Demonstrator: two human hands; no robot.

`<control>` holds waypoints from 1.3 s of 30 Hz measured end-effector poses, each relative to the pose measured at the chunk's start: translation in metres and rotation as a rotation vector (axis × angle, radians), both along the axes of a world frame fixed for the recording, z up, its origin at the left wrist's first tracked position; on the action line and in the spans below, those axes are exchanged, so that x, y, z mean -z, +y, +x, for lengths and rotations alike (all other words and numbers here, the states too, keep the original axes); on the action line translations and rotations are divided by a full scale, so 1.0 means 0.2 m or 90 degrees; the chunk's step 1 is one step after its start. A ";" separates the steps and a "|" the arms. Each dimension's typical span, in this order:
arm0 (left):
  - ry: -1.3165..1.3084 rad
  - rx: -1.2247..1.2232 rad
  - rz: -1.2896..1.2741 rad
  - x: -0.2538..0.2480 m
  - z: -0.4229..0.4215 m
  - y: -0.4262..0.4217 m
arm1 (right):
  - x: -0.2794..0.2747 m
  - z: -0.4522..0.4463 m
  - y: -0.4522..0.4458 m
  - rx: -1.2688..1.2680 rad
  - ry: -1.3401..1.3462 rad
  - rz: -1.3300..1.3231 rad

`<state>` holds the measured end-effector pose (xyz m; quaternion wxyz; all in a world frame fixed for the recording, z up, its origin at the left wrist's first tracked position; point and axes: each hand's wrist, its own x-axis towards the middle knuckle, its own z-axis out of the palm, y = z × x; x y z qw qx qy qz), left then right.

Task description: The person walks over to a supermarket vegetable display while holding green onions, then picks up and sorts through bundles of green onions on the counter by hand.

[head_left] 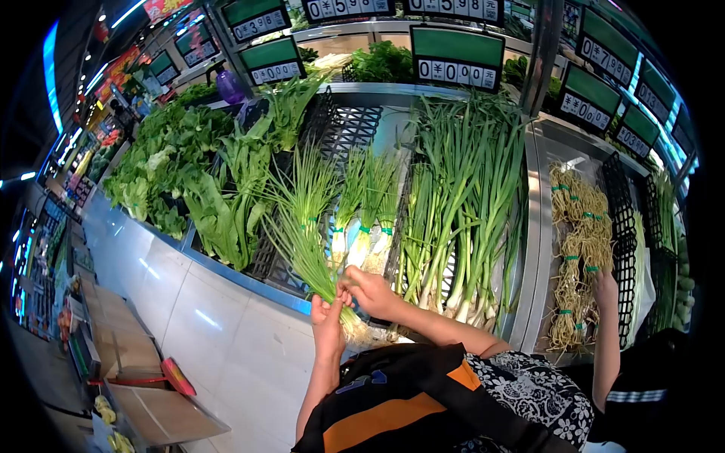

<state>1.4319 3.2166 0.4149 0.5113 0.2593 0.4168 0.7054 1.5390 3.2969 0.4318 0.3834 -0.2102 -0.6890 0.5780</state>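
A bunch of thin green scallions (306, 253) is held near its root end, its leaves pointing up and left and its pale roots low between the forearms. My left hand (328, 313) is closed around the lower stalks. Closed at the same stalks, just above and to the right, is my right hand (365, 291), its fingertips pinched by the bunch. Behind them, smaller scallion bunches (365, 234) with green bands lie in the display. Long leeks (461, 196) fill the section to the right, their white ends toward me.
Leafy greens (234, 189) lie at the left behind the metal edge (249, 284). Banded yellowish root bunches (580, 226) lie at the right, where another person's arm (606, 332) reaches in. Price signs (457, 60) hang above. Cardboard (155, 411) is at the lower left.
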 end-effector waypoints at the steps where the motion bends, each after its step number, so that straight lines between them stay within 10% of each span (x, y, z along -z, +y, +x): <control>1: 0.014 -0.016 0.005 0.00 0.00 0.00 | 0.02 -0.02 -0.01 0.035 0.012 0.125; 15: 0.051 -0.038 -0.025 0.01 0.04 0.06 | 0.09 0.10 0.01 0.056 0.096 0.124; 24: 0.563 -0.148 -0.036 -0.08 0.11 0.06 | 0.10 0.11 0.03 0.011 0.322 -0.276; 30: 0.390 -0.079 -0.134 0.02 0.02 0.06 | -0.01 0.19 0.07 0.048 0.251 -0.052; 39: 0.749 -0.190 -0.078 -0.04 0.06 0.02 | -0.06 0.17 0.06 0.050 0.319 -0.389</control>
